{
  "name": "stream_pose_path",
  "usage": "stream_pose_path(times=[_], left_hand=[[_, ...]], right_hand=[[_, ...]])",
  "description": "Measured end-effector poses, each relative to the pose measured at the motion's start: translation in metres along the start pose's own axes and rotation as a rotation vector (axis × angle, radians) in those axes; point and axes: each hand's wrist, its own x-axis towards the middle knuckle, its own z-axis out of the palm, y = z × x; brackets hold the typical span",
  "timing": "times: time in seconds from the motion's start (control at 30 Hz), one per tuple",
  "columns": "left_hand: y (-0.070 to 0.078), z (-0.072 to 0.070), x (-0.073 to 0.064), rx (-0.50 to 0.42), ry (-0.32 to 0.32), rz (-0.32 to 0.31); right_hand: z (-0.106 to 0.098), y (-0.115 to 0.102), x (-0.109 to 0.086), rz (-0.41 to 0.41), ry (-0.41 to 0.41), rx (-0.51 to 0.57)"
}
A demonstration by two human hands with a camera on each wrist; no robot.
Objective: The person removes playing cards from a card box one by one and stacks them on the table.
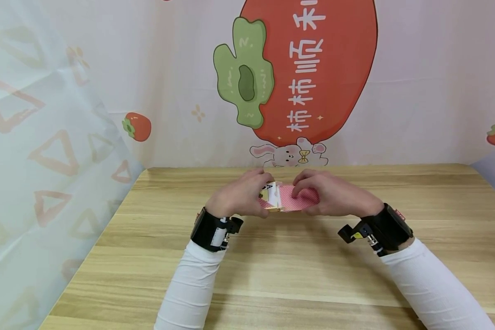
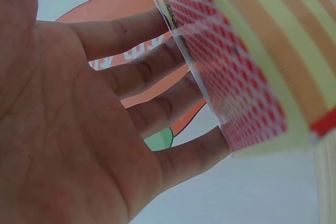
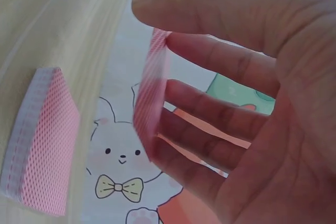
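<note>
My left hand (image 1: 243, 192) grips a playing-card box (image 1: 274, 195) by its long edges. A large letter A and a yellow picture show on its top. In the left wrist view the box (image 2: 226, 61) has a red lattice panel and a striped side, and my fingers rest along its far edge. My right hand (image 1: 334, 190) pinches red-backed playing cards (image 1: 288, 200) right beside the box. In the right wrist view these cards (image 3: 151, 87) stand nearly edge-on against my fingertips. Whether they touch the box cannot be told.
A squared stack of red-backed cards (image 3: 50, 145) lies on the wooden table (image 1: 297, 275) below my right hand. A printed cloth (image 1: 181, 82) with a large red fruit and a rabbit hangs behind the table's far edge.
</note>
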Motion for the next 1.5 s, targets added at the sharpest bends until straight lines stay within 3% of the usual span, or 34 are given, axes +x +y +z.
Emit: stream_pose_path(times=[0.3,0.53,0.73,1.33,1.5], left_hand=[[-0.001,-0.001,-0.001,0.006,-0.011,-0.024],[-0.004,-0.001,-0.001,-0.013,-0.004,-0.028],[-0.007,-0.001,-0.001,-0.029,-0.002,-0.028],[-0.009,-0.007,-0.004,-0.031,0.01,-0.057],[-0.009,-0.007,-0.004,-0.025,0.012,-0.057]], right_hand=[[-0.014,0.008,-0.007,0.024,0.006,0.01],[-0.022,0.017,-0.01,-0.012,0.157,0.002],[-0.021,0.023,-0.009,0.074,0.228,-0.002],[-0.001,0.044,-0.004,0.183,0.101,0.013],[0.004,0.047,-0.002,0.191,0.06,-0.025]])
